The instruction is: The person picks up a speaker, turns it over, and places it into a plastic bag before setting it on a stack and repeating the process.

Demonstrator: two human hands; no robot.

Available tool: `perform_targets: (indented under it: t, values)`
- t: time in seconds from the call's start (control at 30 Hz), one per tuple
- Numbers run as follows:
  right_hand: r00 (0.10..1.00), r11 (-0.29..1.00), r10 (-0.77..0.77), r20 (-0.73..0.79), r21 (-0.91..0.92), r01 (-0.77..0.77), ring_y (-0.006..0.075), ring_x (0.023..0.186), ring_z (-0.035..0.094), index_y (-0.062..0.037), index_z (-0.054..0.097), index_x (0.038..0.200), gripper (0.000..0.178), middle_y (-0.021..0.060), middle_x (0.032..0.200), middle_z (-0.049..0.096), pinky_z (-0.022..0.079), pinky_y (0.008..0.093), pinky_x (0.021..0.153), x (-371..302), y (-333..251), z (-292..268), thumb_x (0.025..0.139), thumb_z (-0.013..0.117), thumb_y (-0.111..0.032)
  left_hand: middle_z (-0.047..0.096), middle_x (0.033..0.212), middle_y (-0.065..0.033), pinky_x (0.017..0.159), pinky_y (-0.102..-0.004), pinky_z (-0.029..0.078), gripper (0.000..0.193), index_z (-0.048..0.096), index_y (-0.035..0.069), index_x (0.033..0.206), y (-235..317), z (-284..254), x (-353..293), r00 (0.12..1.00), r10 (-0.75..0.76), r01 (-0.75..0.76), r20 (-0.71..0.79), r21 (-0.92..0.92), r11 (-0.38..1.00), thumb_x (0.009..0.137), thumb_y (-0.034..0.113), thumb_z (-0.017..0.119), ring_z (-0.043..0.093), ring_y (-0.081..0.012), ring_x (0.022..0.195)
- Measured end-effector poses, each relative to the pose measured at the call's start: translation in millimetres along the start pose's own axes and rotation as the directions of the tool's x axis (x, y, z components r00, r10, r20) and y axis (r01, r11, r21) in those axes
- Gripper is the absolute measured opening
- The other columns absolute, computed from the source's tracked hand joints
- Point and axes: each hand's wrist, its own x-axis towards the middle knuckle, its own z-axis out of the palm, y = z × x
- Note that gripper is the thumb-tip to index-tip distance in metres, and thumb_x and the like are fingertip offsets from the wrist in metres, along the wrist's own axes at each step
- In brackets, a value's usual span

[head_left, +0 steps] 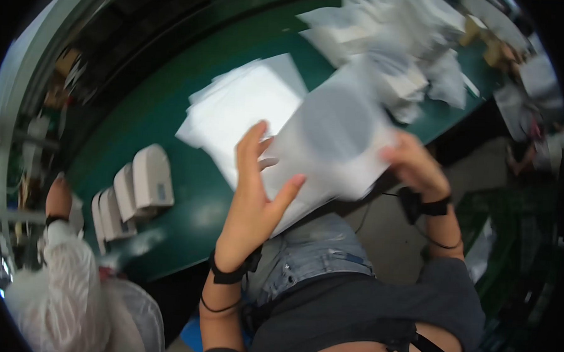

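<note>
A translucent white bag [283, 148] with a round grey shape [338, 125] showing through it is tilted in front of me, blurred by motion. My right hand [419, 169] grips its right edge; the fingers are smeared. My left hand [251, 196] is at the bag's left edge, thumb and fingers spread, holding nothing. Under and behind the bag lies a stack of flat white translucent bags [244, 108] on the green table [195, 219]. Part of that stack is hidden by the raised bag and my left hand.
Several light-grey rounded housings [151, 178] stand in a row at the left. A heap of bagged items [383, 29] fills the far right. A co-worker's white sleeve [73, 280] and hand [59, 199] are at the left edge; another person's hand [508, 58] shows at far right.
</note>
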Motion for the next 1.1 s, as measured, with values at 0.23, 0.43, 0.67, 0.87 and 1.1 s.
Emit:
perform_targets:
  t: [0.23,0.43,0.67,0.87,1.1]
  values:
    - [0.76,0.682,-0.507,-0.406,-0.729,0.066,0.0081,0.083,0.051,-0.0037,0.056,0.107,0.035,0.0006,0.092,0.056,0.04,0.0212,0.07,10,-55,-167,0.086,0.057,-0.032,0.052,0.11,-0.0129,0.075,-0.0289,0.046,0.031,0.05,0.001,0.111,-24,-65,-33,0.998,-0.023,0.016,0.057,0.117,0.993,0.081,0.006,0.058,0.054,-0.0227,0.096]
    - [0.503,-0.138,-0.859,-0.094,-0.904,-0.405,0.0147,0.106,0.052,-0.0017,0.054,0.117,0.042,0.0082,0.113,0.057,0.04,0.0226,0.087,43,-52,-167,0.087,0.057,-0.032,0.059,0.093,-0.0141,0.071,-0.0334,0.046,0.022,0.056,0.0,0.102,-50,-127,-31,0.888,0.252,0.089,-0.385,0.682,0.726,0.08,0.005,0.056,0.057,-0.0288,0.082]
    - [0.65,0.534,-0.718,-0.247,-0.795,0.288,0.0148,0.098,0.056,-0.0004,0.054,0.115,0.03,0.0092,0.105,0.06,0.043,0.0246,0.084,0,-21,-1,0.09,0.053,-0.015,0.054,0.104,-0.023,0.081,-0.0374,0.044,0.049,0.038,-0.003,0.123,-98,-161,-14,0.88,-0.051,0.464,-0.472,0.834,0.297,0.082,0.016,0.057,0.054,-0.0377,0.089]
    - [0.988,0.961,-0.151,-0.042,-0.238,0.137,0.0158,0.085,0.058,0.0033,0.053,0.112,0.029,0.0144,0.102,0.06,0.048,0.0255,0.071,6,28,60,0.087,0.053,-0.011,0.053,0.11,-0.0203,0.089,-0.0329,0.04,0.056,0.032,-0.002,0.129,-89,-159,-22,0.867,-0.222,0.453,-0.446,0.523,0.722,0.085,0.022,0.057,0.054,-0.028,0.097]
    - [0.962,0.971,-0.114,0.247,0.235,0.055,0.0218,0.115,0.047,0.0054,0.031,0.13,0.062,0.0165,0.126,0.046,0.042,0.0325,0.091,52,65,149,0.081,0.064,-0.014,0.047,0.118,-0.0104,0.093,-0.0301,0.035,0.054,0.029,-0.001,0.131,-36,-80,-30,0.835,-0.427,0.26,-0.347,-0.436,0.862,0.089,0.023,0.053,0.046,-0.015,0.107]
